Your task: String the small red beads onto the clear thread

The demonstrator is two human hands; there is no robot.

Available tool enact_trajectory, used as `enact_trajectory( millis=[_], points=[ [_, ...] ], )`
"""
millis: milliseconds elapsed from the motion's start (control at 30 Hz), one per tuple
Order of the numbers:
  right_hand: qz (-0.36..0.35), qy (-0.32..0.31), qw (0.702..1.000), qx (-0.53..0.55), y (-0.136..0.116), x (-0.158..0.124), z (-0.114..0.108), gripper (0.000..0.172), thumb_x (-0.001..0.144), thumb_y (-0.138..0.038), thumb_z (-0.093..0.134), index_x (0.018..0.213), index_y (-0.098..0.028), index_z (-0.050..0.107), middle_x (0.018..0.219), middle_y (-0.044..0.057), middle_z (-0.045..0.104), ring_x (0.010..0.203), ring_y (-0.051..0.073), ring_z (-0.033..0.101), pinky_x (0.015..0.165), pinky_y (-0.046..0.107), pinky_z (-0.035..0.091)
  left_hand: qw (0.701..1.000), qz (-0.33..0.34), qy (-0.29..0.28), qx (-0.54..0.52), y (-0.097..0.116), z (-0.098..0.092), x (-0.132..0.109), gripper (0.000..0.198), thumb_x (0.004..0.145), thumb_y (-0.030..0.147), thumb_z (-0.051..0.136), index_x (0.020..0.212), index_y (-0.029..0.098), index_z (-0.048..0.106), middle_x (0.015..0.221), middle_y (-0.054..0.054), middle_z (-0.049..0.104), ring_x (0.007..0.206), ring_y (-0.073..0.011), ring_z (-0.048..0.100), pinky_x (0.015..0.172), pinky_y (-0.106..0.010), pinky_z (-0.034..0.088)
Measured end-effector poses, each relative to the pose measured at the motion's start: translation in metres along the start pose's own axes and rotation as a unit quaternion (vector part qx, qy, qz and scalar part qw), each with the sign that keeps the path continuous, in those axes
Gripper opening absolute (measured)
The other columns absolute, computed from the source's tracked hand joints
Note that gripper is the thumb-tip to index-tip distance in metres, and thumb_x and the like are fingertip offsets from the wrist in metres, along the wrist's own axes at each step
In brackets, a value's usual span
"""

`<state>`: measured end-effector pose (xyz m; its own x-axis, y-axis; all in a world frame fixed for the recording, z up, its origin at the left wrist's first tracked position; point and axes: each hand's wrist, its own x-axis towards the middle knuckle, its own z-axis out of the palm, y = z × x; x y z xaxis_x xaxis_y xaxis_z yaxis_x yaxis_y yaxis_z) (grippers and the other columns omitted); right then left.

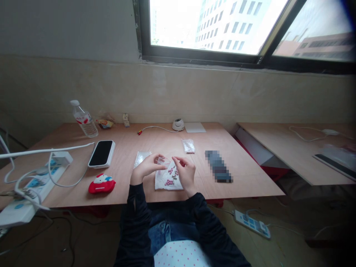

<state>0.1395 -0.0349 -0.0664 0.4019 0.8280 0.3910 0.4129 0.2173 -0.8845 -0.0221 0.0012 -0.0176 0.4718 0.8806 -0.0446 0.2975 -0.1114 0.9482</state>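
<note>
My left hand [146, 167] grips a small clear plastic piece [162, 161], round-looking, between thumb and fingers. Close to its right, my right hand [184, 172] has thumb and forefinger pinched together; what they hold, if anything, is too fine to make out. Both hands are raised over a white tissue [161, 181] on the table. Small pink beads [169, 182] and a few darker metallic bits lie scattered on the tissue, partly covered by my right hand. A clear plastic bag [141, 157] lies behind my left hand, and another small bag [189, 146] farther back.
Around the wooden table [244, 170] are a dark pixelated object [218, 167], a red case [101, 184], a white-framed device [102, 154], a water bottle [85, 120], a dome camera [178, 125] and a corded power strip [41, 185]. A second table [289, 155] stands right.
</note>
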Motion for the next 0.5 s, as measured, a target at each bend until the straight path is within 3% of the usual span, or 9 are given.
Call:
enact_trajectory(
  millis=[233,500],
  points=[
    [-0.004,-0.032,0.997,0.066,-0.020,-0.005,0.001,0.027,0.079,-0.042,0.061,0.082,-0.017,0.072,0.072,0.004,0.067,0.062,0.014,0.055,0.062,0.027,0.044,0.999,0.031,0.007,0.018,0.007,0.003,0.001,0.035,0.063,0.026,0.073,0.094,0.015,0.062,0.092,-0.006,0.064,0.088,-0.0202,0.060,0.079,-0.032,0.046],
    [0.014,-0.049,0.999,0.011,-0.006,-0.002,-0.003,0.026,0.079,-0.041,0.060,0.080,-0.017,0.072,0.071,0.004,0.068,0.062,0.014,0.056,0.062,0.026,0.044,1.000,0.013,0.021,0.017,-0.001,0.000,0.002,0.041,0.061,0.029,0.076,0.097,0.015,0.062,0.097,-0.007,0.065,0.092,-0.0215,0.060,0.080,-0.033,0.047]
  ],
)
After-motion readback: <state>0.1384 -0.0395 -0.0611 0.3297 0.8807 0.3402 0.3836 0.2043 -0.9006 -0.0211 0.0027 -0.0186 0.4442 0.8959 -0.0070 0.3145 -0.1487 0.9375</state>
